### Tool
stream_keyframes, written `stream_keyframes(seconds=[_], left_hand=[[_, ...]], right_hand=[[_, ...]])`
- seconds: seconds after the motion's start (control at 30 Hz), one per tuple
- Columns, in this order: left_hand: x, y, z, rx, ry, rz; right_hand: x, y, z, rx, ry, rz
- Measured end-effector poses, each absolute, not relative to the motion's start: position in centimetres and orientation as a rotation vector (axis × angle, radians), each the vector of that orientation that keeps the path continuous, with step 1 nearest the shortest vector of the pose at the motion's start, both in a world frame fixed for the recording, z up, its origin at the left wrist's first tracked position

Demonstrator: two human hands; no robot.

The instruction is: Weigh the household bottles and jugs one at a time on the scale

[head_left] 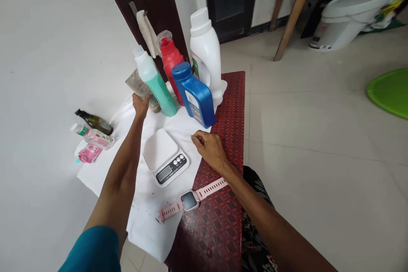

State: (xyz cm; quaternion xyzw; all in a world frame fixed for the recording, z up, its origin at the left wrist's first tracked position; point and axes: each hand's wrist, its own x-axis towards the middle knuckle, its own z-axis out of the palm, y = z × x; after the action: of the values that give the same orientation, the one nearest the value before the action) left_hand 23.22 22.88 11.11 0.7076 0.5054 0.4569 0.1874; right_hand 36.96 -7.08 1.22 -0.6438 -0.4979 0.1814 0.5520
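Note:
My left hand (140,104) reaches to the back left of the table, its fingers closed round the lower end of a grey squeeze tube (136,81). Right beside the tube stands a bottle of green liquid (158,89) with a white cap. My right hand (208,146) hovers by the table's right side, fingers curled in with nothing visible in them. Left of it lies a white kitchen scale (161,151) with a bare platform. Nearer me, a pink-strapped smartwatch (190,201) lies flat, partly passing under my right forearm.
Behind the scale stand a blue bottle (194,95), a red bottle (172,59) and a large white jug (206,46). A dark bottle (95,122), a clear bottle (97,138) and a pink packet (89,153) sit at the left edge. White cloth (146,225) partly covers the red-patterned table (216,221).

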Motion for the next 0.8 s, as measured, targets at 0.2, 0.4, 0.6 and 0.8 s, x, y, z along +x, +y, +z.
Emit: stream_keyframes(seconds=[0.2, 0.4, 0.6, 0.8], left_hand=[[24.1, 23.0, 10.9, 1.788, 1.412, 1.332], [17.7, 18.4, 14.6, 1.914, 1.238, 1.412], [13.0, 7.5, 16.2, 2.085, 1.044, 1.279], [13.3, 2.9, 13.3, 2.005, 0.993, 1.202]], right_hand=[[37.0, -6.9, 1.3, -1.543, -1.171, 0.44], [36.9, -7.0, 1.6, -1.56, -1.168, 0.447], [36.7, -7.2, 1.7, -1.531, -1.128, 0.476], [36.6, -7.6, 1.9, -1.474, -1.098, 0.538]])
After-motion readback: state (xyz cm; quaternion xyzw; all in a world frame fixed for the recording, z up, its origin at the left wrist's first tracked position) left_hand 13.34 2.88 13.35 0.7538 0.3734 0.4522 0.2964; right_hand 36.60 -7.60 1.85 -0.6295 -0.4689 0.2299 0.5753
